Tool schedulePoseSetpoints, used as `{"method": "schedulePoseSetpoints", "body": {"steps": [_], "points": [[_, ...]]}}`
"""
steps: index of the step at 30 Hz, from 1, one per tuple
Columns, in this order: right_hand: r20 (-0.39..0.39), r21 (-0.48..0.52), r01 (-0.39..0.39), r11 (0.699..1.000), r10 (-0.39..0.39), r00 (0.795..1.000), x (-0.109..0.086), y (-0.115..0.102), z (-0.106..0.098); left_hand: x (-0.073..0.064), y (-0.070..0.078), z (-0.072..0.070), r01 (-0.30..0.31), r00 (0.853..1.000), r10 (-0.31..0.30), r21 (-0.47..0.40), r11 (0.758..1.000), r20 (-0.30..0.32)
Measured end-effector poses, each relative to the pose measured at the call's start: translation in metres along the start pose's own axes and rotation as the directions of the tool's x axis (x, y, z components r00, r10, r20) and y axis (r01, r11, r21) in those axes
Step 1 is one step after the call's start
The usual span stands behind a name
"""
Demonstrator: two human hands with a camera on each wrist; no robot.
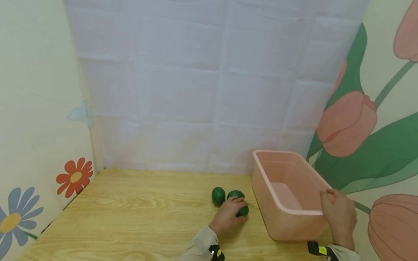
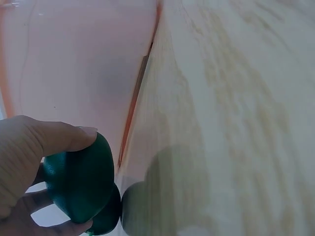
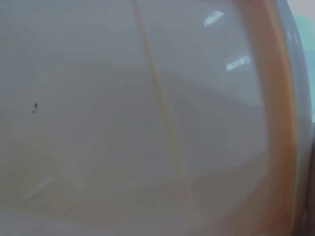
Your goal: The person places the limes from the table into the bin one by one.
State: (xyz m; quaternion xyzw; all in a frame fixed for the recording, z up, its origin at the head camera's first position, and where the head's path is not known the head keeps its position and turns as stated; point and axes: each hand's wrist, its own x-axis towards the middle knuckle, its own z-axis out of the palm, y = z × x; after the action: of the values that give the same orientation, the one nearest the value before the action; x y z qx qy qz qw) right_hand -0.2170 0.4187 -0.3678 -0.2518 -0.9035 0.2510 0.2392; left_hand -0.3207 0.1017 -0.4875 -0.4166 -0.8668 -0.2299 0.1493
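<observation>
My left hand [image 1: 228,214] grips a smooth, dark green, egg-shaped fruit [image 1: 242,211] close to the wood-grain table. In the left wrist view, the thumb and fingertips curl round this fruit [image 2: 81,179]. Just beyond it sits a second green fruit [image 1: 235,194], partly covered by my fingers. A third one [image 1: 218,196] lies to its left. To the right stands a deep pink plastic bin [image 1: 271,203] with nothing visible inside. My right hand [image 1: 339,214] holds the bin's rim at its near right corner. Only pink bin wall [image 3: 108,137] fills most of the right wrist view.
The wood-grain table [image 1: 137,214] stretches left of the fruits. A creased white sheet [image 1: 183,90] hangs along its back edge. Walls with painted flowers flank both sides, the right one [image 1: 388,174] close beside the bin.
</observation>
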Motion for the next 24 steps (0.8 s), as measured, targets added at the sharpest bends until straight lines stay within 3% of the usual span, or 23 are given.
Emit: {"method": "schedulePoseSetpoints", "body": {"steps": [6, 24], "points": [[-0.014, 0.002, 0.007, 1.0, -0.007, 1.0, -0.001, 0.0, 0.001, 0.001, 0.004, -0.001, 0.028, 0.999, -0.028, -0.002, 1.0, -0.028], [-0.021, 0.0, 0.016, 1.0, -0.016, 1.0, -0.003, -0.003, 0.0, 0.008, 0.015, -0.015, 0.086, 0.993, -0.095, -0.116, 0.989, -0.071]]}}
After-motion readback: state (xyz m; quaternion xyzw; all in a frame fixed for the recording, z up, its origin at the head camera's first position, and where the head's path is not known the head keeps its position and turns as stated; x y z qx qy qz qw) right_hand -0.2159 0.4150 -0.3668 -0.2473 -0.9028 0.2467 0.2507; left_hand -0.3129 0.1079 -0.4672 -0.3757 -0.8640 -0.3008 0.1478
